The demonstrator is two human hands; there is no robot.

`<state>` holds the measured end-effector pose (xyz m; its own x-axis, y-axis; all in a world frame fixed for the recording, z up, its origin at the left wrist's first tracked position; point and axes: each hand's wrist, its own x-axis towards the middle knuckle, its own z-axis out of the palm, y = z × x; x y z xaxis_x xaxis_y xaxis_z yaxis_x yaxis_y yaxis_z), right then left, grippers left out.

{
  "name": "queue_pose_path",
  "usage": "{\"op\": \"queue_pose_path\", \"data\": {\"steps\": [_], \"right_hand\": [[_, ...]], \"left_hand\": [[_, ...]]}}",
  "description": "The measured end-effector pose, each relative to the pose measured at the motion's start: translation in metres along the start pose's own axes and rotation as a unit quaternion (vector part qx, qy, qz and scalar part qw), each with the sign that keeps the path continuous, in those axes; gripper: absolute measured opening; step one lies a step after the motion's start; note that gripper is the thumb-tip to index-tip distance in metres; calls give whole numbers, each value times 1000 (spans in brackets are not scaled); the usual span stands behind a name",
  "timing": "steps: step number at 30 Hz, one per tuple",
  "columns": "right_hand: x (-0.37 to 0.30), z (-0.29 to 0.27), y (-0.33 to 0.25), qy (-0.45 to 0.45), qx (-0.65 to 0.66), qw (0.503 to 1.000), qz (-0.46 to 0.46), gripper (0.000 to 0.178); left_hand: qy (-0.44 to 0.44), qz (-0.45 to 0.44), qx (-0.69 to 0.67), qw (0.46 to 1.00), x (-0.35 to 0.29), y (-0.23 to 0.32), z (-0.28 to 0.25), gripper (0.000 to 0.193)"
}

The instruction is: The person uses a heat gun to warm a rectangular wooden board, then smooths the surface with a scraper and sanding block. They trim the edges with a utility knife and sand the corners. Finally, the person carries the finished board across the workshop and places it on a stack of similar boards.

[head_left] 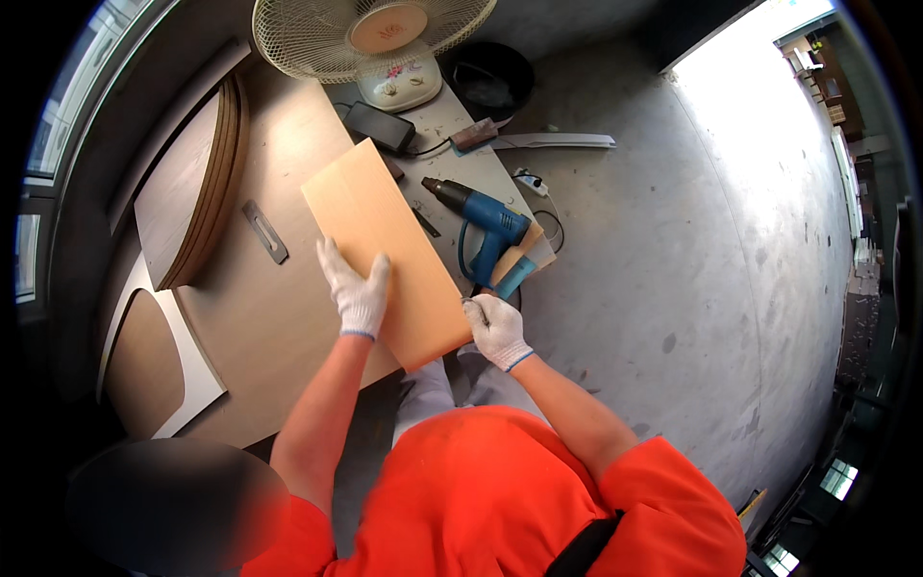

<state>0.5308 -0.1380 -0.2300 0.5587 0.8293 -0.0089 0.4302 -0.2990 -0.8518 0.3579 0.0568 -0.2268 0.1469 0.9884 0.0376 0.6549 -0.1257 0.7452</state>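
Wood-top surface (pixel 293 159) carries stacked curved boards (pixel 192 183) at L, slotted metal plate (pixel 265 233) mid, rect. tan panel (pixel 409 269) nr R edge; adjoining grey strip (pixel 437 112) has blue heat gun (pixel 487 219), blk adapter box (pixel 379 127) & fan (pixel 399 88).

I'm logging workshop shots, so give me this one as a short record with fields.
Left hand: gloved, spread at the left edge of the tan board
Right hand: gloved, curled at the board's right edge; small grey item at its fingertips, kind unclear
Right of board: blue heat gun
Left: stack of curved-edge panels on the table
Far side: fan, black bucket
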Motion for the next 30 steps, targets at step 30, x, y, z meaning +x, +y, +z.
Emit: {"op": "queue_pose_path", "data": {"steps": [30], "right_hand": [[-14, -129, -202, -194, 263, 916, 233, 35]], "left_hand": [[-263, -402, -565, 671, -120, 150, -196, 42]]}}
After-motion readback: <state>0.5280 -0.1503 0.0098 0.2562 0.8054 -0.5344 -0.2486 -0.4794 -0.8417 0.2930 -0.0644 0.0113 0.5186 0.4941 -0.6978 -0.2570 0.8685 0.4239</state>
